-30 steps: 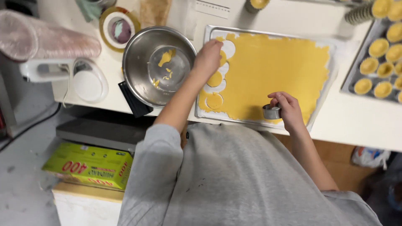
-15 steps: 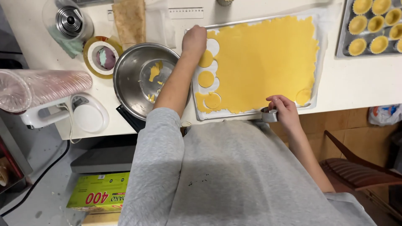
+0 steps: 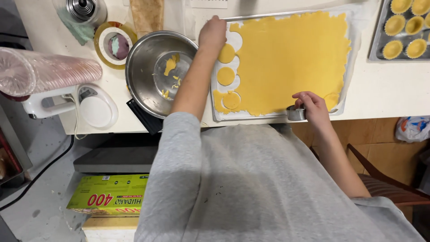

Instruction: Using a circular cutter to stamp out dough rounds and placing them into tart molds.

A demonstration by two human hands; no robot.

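A sheet of yellow dough (image 3: 291, 58) covers a metal baking tray (image 3: 214, 114) lined with white paper. Three cut dough rounds (image 3: 226, 75) lie along its left side. My left hand (image 3: 212, 32) rests on the far left corner of the tray, fingers curled on the dough edge. My right hand (image 3: 311, 105) is at the near edge of the tray and holds a small round metal cutter (image 3: 295, 113) against the rim.
A steel bowl (image 3: 161, 71) with dough scraps sits left of the tray. A white kitchen scale (image 3: 92, 105), a stack of clear cups (image 3: 45, 71) and a tape roll (image 3: 114, 45) lie further left. A tart-shell tray (image 3: 403, 31) is at far right. A green box (image 3: 107, 195) lies below.
My left hand has slid further up to the tray's far left corner. My right hand with the cutter stayed at the near edge. The camera view has shifted.
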